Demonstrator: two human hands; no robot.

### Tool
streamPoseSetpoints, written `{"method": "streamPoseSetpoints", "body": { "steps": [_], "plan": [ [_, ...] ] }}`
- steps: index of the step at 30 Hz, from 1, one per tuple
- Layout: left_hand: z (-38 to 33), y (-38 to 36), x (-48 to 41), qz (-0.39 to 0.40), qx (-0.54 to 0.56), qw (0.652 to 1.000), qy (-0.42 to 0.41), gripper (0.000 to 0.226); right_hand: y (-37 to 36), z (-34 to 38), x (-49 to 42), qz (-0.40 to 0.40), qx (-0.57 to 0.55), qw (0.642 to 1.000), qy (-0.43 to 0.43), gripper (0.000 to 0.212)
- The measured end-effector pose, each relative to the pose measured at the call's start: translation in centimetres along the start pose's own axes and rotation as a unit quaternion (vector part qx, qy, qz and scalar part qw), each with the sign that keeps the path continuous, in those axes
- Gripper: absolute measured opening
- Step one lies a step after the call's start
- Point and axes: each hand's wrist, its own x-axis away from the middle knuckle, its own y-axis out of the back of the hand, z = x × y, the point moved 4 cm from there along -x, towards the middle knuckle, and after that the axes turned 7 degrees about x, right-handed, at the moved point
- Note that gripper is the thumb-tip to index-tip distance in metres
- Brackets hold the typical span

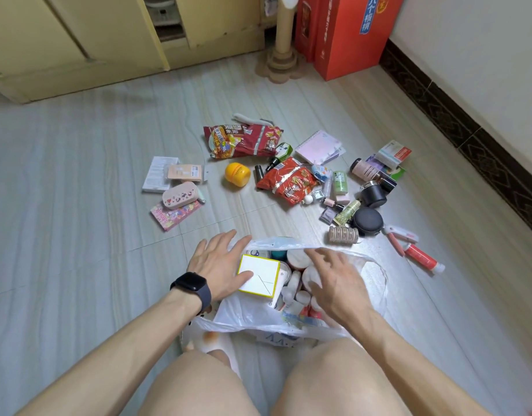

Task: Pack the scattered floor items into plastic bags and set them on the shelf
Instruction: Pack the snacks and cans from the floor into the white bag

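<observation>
A clear plastic bag (252, 313) lies open on the floor between my knees, holding several jars and bottles. My left hand (219, 262), with a black watch on the wrist, rests flat at the bag's left rim, its thumb on a white box with yellow edges (260, 276) that sits at the bag's mouth. My right hand (337, 280) reaches into the bag with fingers spread over white jars. Beyond the bag lie two red snack bags (243, 141) (288, 180), a yellow ball-shaped container (237, 174), a pink notebook (319, 146) and several cosmetics.
A pink case (180, 195) and flat packets lie at the left of the pile. A red tube (424, 259) and black round cases (368, 220) lie to the right. A yellow cabinet (78, 40), a cat scratching post (284, 40) and red boxes (349, 34) stand at the back.
</observation>
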Motion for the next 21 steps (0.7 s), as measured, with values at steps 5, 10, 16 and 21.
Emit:
{"method": "streamPoseSetpoints", "body": {
  "steps": [5,10,16,21],
  "plan": [
    [3.1,-2.1,1.7,0.011,0.145,0.975,0.167,0.094,-0.1,-7.1,3.7,-0.043,-0.048,0.961,-0.269,0.092],
    [3.9,-2.7,3.1,0.080,0.378,0.888,0.248,0.031,-1.4,-9.5,5.3,0.078,-0.357,0.836,-0.410,0.037],
    [1.4,7.2,2.5,-0.054,0.688,0.683,0.238,0.012,9.0,-5.1,1.7,-0.052,-0.542,0.782,-0.303,0.027],
    [-0.6,15.0,3.4,-0.058,0.695,0.694,0.177,0.004,15.5,0.0,0.2,-0.071,-0.549,0.814,-0.177,0.026]
  ]
}}
